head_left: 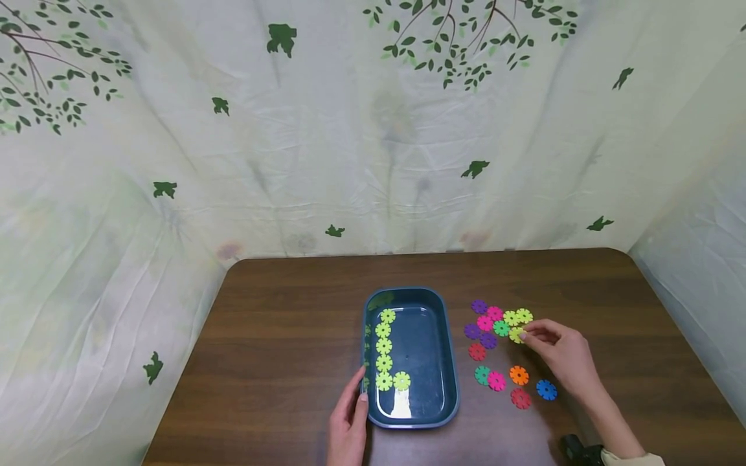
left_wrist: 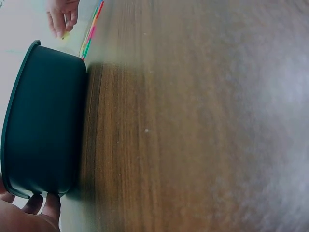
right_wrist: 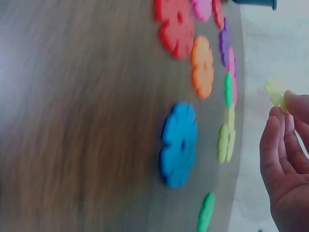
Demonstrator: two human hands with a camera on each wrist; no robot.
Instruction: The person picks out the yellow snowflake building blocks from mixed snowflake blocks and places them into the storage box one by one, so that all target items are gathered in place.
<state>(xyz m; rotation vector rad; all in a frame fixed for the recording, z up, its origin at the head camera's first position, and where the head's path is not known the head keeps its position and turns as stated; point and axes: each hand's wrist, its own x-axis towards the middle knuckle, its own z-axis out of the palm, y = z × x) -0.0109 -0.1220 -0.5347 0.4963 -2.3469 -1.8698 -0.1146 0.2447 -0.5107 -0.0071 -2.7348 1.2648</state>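
My right hand pinches a yellow flower-shaped disc between thumb and fingertips. In the right wrist view the disc is held up above the table. Two other yellow discs lie just beyond it among pink, purple and green ones. My left hand holds the left side of a dark blue tray, near its front corner; the left wrist view has its fingers against the outer wall. Inside the tray, several yellow discs form a column along the left, with one beside the lowest.
Nearer the front lie an orange disc, a blue disc and a red disc. A green disc shows low in the right wrist view. The brown wooden table meets a pale leaf-printed curtain behind.
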